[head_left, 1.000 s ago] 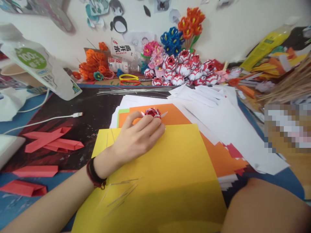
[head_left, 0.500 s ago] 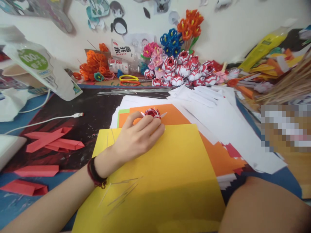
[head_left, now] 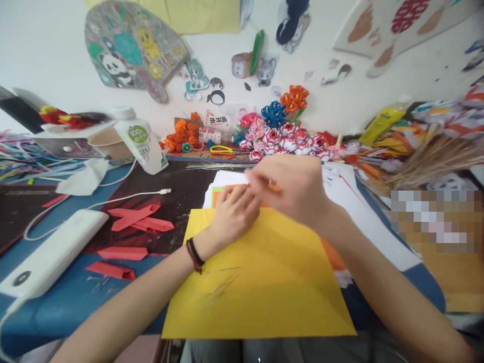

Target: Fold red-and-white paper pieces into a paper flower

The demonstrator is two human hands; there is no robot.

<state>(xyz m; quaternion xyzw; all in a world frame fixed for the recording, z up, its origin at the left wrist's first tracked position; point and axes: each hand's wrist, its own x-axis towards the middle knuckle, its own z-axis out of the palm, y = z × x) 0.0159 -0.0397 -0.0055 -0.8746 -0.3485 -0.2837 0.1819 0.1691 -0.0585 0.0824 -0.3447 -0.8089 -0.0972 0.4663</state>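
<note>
My left hand (head_left: 236,214) rests over the far part of the yellow sheet (head_left: 295,302), its fingers curled round a red-and-white paper flower that is almost wholly hidden now. My right hand (head_left: 293,186), smeared by motion, is raised just right of it, fingers bent into a pinch close to my left fingertips. Whatever the pinch holds does not show. Several thin wire pieces (head_left: 223,287) lie on the yellow sheet, nearer to me. Under the sheet's far edge are orange, green and white papers.
Folded red paper strips (head_left: 141,219) lie at left beside a white power bank (head_left: 56,252) and cable. Behind the hands are a row of thin wires (head_left: 215,165), yellow-and-orange scissors (head_left: 222,151) and finished paper flowers (head_left: 289,138). A white bottle (head_left: 141,141) stands back left; white paper (head_left: 370,217) spreads right.
My right hand has come in from the lower right up to my left hand. The view has tilted up and shows more of the wall. My left hand keeps hold of the paper flower.
</note>
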